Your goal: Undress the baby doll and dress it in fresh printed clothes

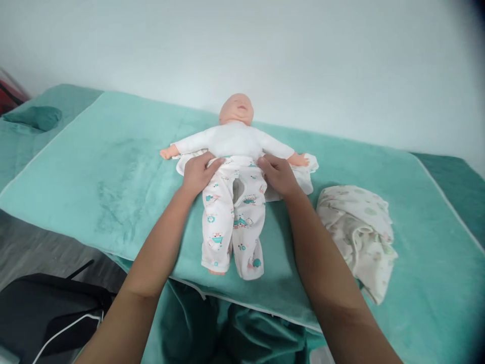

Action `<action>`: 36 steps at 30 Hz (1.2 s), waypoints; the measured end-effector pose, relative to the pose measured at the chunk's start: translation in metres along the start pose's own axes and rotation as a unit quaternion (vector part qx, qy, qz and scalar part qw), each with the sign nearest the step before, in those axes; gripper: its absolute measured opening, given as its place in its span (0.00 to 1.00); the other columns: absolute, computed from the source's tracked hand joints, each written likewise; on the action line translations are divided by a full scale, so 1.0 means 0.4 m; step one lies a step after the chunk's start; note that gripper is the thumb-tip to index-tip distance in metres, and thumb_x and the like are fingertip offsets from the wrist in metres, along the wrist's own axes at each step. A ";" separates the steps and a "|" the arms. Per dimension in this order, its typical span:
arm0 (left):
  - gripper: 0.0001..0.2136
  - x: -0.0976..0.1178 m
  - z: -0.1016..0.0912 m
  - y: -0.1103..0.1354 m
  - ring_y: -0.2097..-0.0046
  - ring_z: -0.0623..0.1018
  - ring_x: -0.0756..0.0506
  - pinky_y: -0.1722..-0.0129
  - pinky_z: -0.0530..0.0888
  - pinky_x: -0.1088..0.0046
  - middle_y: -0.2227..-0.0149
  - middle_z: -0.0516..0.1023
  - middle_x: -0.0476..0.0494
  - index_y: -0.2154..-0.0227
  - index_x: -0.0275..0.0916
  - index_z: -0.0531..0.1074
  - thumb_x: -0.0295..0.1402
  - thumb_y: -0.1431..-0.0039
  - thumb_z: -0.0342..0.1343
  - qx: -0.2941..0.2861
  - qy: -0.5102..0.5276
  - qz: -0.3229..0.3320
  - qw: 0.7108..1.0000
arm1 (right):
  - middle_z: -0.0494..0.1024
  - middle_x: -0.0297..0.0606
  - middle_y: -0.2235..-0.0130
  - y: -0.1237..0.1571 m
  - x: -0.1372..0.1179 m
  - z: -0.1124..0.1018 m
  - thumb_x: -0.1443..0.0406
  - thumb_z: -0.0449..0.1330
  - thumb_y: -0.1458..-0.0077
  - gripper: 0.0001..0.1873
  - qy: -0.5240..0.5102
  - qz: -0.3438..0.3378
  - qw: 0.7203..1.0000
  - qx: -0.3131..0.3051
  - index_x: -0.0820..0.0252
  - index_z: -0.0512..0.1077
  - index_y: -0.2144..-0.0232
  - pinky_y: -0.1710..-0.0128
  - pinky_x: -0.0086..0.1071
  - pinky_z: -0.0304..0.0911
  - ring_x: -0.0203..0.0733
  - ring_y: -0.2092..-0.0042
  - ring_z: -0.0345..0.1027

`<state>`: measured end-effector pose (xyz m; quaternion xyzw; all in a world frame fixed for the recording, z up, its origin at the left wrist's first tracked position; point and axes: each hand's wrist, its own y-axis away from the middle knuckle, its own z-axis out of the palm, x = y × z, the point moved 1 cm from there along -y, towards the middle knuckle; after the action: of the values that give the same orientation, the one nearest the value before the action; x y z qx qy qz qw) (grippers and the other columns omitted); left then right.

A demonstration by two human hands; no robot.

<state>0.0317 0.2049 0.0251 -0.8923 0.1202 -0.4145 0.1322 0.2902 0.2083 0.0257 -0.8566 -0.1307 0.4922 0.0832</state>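
Observation:
A baby doll (235,124) lies on its back on a teal towel (113,172), head toward the wall. It wears a white long-sleeved top and white printed trousers (222,222). My left hand (199,172) grips the trousers' waistband at the doll's right hip. My right hand (278,174) grips the waistband at the other hip. Both hands have fingers curled around the fabric. One bare foot shows at the end of a trouser leg.
A crumpled printed garment (359,232) lies on the towel to the right of the doll. A small teal pillow (36,117) sits at the far left. A dark chair with a white cable (49,308) stands below left of the bed edge. A white wall is behind.

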 end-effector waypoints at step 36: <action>0.11 0.019 0.014 0.321 0.60 0.69 0.47 0.55 0.69 0.71 0.64 0.69 0.50 0.64 0.42 0.62 0.26 0.51 0.54 0.058 0.169 -0.073 0.981 | 0.67 0.29 0.74 0.334 -0.079 0.109 0.63 0.54 0.53 0.03 -0.005 0.056 0.995 0.085 0.53 0.61 0.72 0.67 0.32 0.55 0.40 0.69 0.59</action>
<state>0.0274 0.0830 -0.0162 -0.8064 0.0514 -0.5744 0.1315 0.2564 0.0720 -0.0065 -0.8500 -0.0405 0.5094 0.1278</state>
